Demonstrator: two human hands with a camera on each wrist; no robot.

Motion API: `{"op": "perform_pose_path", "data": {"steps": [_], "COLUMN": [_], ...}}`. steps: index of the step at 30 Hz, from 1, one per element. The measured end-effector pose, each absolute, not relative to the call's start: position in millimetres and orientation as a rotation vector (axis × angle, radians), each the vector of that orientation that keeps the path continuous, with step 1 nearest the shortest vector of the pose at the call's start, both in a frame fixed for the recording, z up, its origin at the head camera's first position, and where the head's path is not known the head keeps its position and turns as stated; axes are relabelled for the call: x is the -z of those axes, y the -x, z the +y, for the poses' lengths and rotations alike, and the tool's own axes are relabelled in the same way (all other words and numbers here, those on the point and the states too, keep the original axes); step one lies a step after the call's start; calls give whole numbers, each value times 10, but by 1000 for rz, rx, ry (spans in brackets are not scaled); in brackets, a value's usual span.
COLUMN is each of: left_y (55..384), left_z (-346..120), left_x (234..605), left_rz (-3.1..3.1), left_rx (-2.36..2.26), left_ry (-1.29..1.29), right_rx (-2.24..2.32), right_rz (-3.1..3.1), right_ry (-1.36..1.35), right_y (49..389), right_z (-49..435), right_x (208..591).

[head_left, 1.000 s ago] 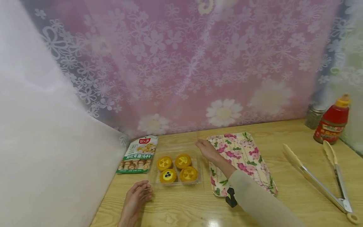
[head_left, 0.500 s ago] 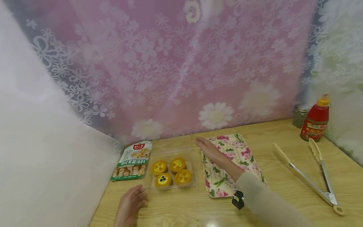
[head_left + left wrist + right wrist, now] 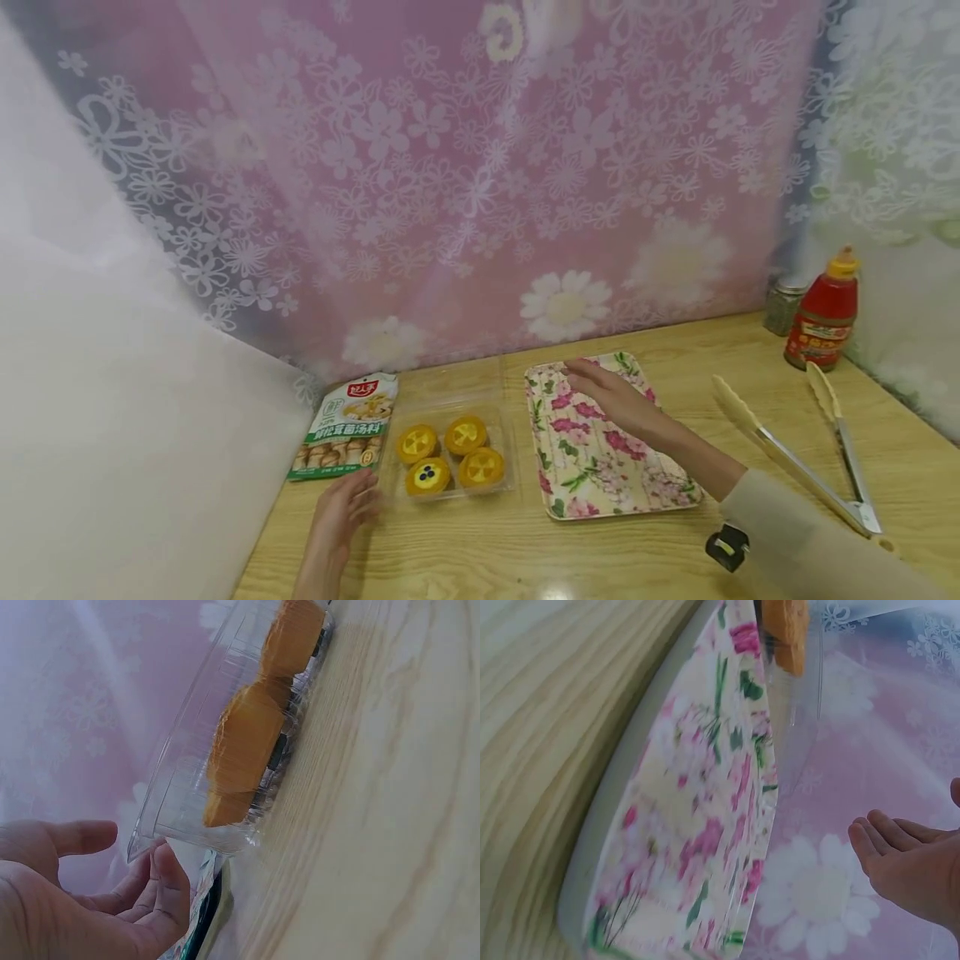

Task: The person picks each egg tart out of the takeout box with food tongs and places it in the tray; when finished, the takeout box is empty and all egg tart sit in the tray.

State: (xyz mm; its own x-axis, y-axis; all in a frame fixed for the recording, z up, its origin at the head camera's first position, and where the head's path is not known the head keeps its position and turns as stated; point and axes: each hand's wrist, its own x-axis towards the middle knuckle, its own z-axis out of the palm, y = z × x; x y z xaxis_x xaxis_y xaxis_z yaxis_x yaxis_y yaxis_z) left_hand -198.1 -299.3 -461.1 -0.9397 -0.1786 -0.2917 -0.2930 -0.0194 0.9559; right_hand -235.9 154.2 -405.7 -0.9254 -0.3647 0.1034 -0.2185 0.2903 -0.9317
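A clear plastic clamshell box [image 3: 512, 479] with its lid raised stands on the wooden table, holding several egg tarts [image 3: 465, 435]; one is topped with dark berries. My left hand [image 3: 337, 514] is by the box's near left corner, fingers loosely bent. In the left wrist view, the thumb and fingers [image 3: 171, 885] are close to the box's rim; whether they touch it I cannot tell. Above the floral tray [image 3: 592, 475], right of the box, my right hand [image 3: 622, 406] is held with fingers extended and nothing in it.
A mushroom soup seasoning pouch [image 3: 347, 429] lies left of the box. At the right are metal tongs [image 3: 806, 475] with pale tips, a red sauce bottle [image 3: 825, 321] and a small spice jar [image 3: 783, 307]. A flowered curtain [image 3: 450, 208] closes off the back.
My right hand has drawn away from the open box, rightward over the tray. The left hand stays near the box's corner. The head view has shifted slightly right.
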Motion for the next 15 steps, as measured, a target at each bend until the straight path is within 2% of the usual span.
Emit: {"op": "perform_pose_path", "data": {"steps": [15], "left_y": [2175], "left_z": [-2907], "left_x": [4551], "left_rz": [2291], "left_rx": [-2045], "left_ry": [459], "right_rx": [1541], "right_rz": [2685], "right_ry": [480], "right_y": [1864], "right_z": [2647], "right_x": [4282]}}
